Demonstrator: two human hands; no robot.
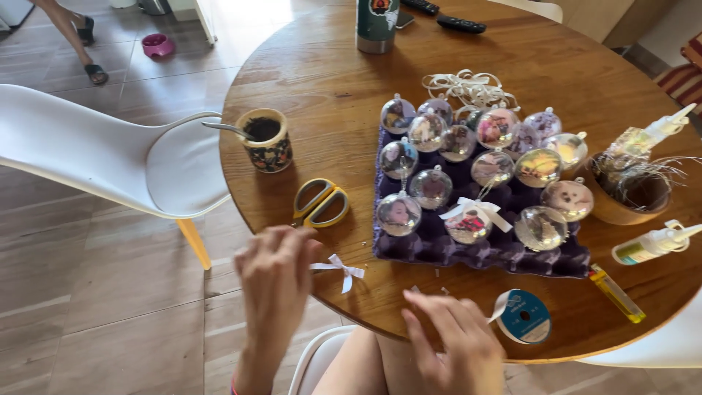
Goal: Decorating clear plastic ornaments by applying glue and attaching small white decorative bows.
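My left hand [274, 281] hovers at the near edge of the round wooden table [329, 80], its fingers pinching a small white ribbon bow [342, 269]. My right hand [457, 344] is lower right, fingers loosely curled near a thin white ribbon end, just left of a ribbon spool with a blue label [523, 316]. A purple egg tray [439, 245] holds several clear ball ornaments [431, 186]; one ornament [469, 222] carries a white bow.
Yellow-handled scissors [320, 203] lie beyond my left hand. A mug with a spoon [265, 140], loose ribbon pile [468, 86], wooden bowl [621, 205], two glue bottles [654, 245], yellow lighter [618, 294], bottle [376, 23], remotes. White chair [95, 146] stands left; another person's feet at top left.
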